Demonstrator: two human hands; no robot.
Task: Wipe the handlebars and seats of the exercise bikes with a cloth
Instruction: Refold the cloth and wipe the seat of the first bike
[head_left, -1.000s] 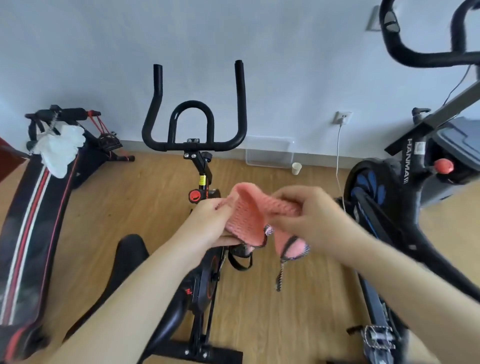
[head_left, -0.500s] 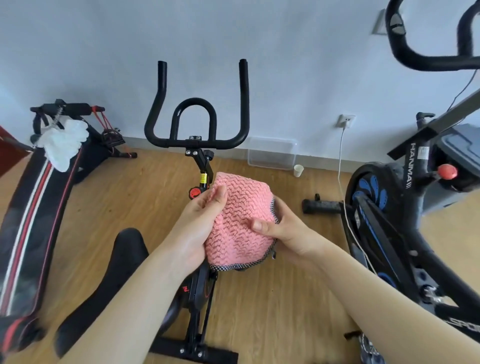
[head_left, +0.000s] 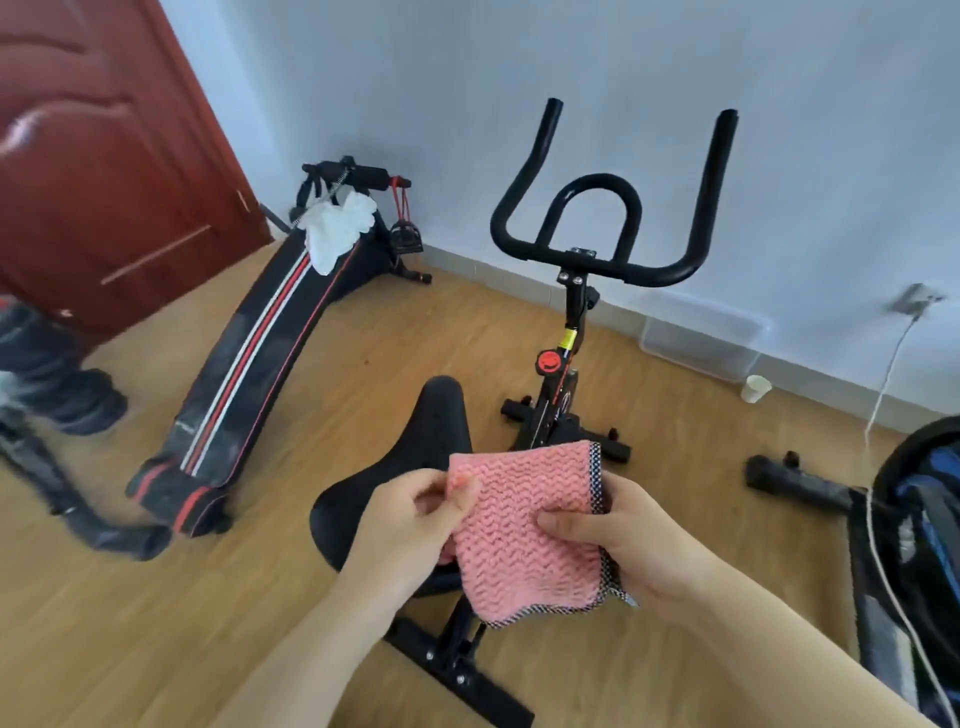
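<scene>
A folded pink cloth (head_left: 524, 530) with a dark checked edge is held between both hands, just above the rear of a black bike seat (head_left: 415, 457). My left hand (head_left: 410, 519) pinches the cloth's upper left corner. My right hand (head_left: 623, 540) grips its right side, thumb on top. The bike's black handlebars (head_left: 608, 228) stand ahead near the wall, untouched. A second bike (head_left: 914, 530) with a blue wheel is at the right edge; its handlebars and seat are out of view.
A black sit-up bench with red and white stripes (head_left: 249, 374) lies to the left, a white cloth (head_left: 337, 228) draped on its top. A red-brown door (head_left: 104, 156) is at far left. A paper cup (head_left: 756, 388) and white cable (head_left: 883, 395) sit by the wall.
The view has swung left, bringing the door and the whole seat into sight. Both hands lowered the cloth toward the seat, still folded between them.
</scene>
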